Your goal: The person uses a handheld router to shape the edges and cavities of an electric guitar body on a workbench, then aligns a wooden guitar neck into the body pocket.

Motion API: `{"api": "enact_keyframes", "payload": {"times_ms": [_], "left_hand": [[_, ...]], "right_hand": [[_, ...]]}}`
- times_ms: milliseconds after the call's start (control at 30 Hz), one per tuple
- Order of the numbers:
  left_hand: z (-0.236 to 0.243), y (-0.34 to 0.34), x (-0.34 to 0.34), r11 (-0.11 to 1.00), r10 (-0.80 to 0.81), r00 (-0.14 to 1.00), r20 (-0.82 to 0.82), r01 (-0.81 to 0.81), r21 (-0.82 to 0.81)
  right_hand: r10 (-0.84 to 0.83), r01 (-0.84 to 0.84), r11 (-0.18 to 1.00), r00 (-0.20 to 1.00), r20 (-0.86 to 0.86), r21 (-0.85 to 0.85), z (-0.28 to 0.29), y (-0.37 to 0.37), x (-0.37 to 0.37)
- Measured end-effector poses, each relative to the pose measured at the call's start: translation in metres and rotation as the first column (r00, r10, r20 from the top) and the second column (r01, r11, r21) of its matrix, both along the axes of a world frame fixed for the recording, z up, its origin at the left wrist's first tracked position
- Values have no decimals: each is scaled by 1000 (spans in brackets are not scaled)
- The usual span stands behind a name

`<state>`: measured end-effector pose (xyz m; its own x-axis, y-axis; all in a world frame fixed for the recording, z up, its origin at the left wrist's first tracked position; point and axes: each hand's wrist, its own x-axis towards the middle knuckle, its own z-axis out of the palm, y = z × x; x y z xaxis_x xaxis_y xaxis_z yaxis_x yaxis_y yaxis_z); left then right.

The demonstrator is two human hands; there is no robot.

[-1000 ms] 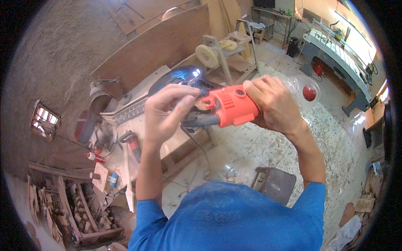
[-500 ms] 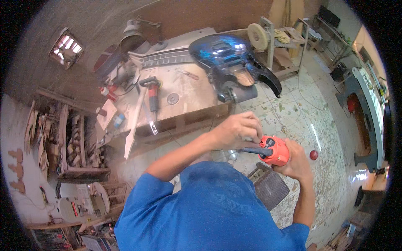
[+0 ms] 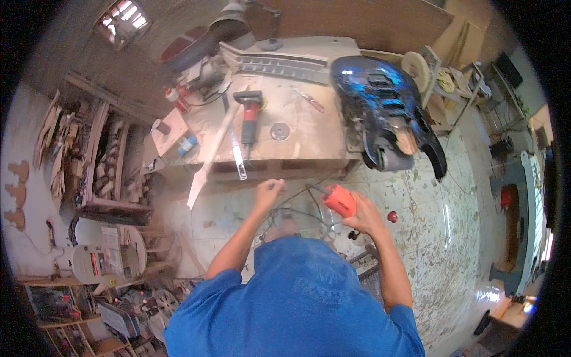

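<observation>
Hands apart: the right hand point(image 3: 364, 213) is wrapped around the rear of an orange power tool point(image 3: 339, 200), while the left hand point(image 3: 270, 191) is held well to the side, its fingers curled inward. Whether the left hand has anything between its fingers, I cannot tell. The orange power tool is up in the air over the tiled floor point(image 3: 464, 238), on the person's side of the counter point(image 3: 309, 146), its free end turned toward the left hand but not touching it. Dark cable point(image 3: 297, 209) loops in the gap between the hands. Just right of the right hand shows a small dark red ball point(image 3: 392, 216).

On the counter lies a red and black sander point(image 3: 250, 119), with a metal ruler point(image 3: 238, 156) and a long pale wooden piece point(image 3: 211, 152) to its left; both stick out past the front edge. A round metal disc point(image 3: 279, 131) is to the sander's right, and a slim red-handled tool point(image 3: 308, 101) lies beyond that. Farther back runs a slotted strip point(image 3: 282, 66). A glossy blue and black guitar body point(image 3: 352, 88) sits at the right end — its horns reaching out beyond the counter.
</observation>
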<state>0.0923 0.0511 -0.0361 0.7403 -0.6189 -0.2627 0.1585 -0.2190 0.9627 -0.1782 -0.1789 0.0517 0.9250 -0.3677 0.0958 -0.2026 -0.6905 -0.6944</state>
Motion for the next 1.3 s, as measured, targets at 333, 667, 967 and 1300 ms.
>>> {"api": "enact_keyframes", "payload": {"times_ms": [333,667,967,1300], "left_hand": [[-26,114,161,830,219,796,564,-456,321],[-76,159,274,557,-227,738,635,-436,706],[-80,169,281,524,-220,866,449,-284,803],[-48,227,179,649,-59,905,422,-286,705]], "right_hand": [[-189,227,945,966,-174,235,-37,-23,271],[-182,385,780,893,-411,493,-119,-115,407],[-85,425,804,775,-627,416,-118,-133,443],[-204,162,979,736,-645,-125,-125,-153,429]]}}
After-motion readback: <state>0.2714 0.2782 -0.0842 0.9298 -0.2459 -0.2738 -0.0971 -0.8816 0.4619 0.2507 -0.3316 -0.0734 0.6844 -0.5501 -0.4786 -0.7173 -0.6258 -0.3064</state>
